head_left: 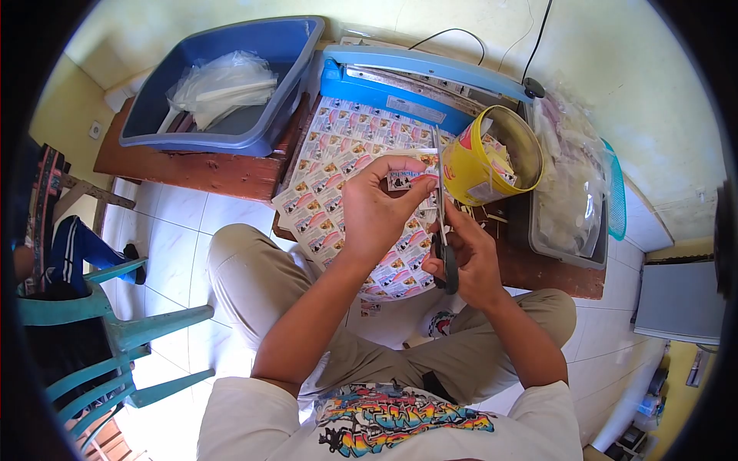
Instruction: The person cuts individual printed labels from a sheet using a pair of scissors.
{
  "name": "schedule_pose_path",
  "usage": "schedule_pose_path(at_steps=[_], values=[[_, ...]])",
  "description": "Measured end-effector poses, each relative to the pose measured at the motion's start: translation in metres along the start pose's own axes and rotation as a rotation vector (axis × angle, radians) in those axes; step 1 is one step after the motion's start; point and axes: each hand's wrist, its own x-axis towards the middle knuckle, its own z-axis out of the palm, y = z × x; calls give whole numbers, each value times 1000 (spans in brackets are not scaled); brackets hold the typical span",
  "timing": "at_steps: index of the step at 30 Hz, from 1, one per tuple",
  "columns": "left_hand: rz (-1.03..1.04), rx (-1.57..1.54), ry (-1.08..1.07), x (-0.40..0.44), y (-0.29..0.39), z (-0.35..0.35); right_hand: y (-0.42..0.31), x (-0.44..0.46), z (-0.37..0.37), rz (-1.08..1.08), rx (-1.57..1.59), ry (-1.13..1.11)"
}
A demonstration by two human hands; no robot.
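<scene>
Between the thumb and fingers of my left hand (384,203) is a small printed label (403,180). My right hand (473,257) is closed on the dark handles of a pair of scissors (445,265), whose blades point up, away from me, along the label's right side. Beneath my hands lie large sheets (323,200) printed with rows of the same kind of label. Right beside the scissors, a yellow tub (469,165) holds cut label pieces (498,160).
A blue sealer or cutter (400,100) with a long arm stands behind the sheets. The blue basin (254,142) at left holds plastic bags. At right, a grey tray (561,256) holds filled bags (569,184). A green chair (127,334) and another person's leg (84,250) are at left.
</scene>
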Motion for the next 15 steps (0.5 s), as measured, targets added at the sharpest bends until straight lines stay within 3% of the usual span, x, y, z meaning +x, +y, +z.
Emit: schedule_pose_path(at_steps=[15], values=[[28, 55, 14, -3, 2, 5, 1, 0, 0, 15, 44, 21]])
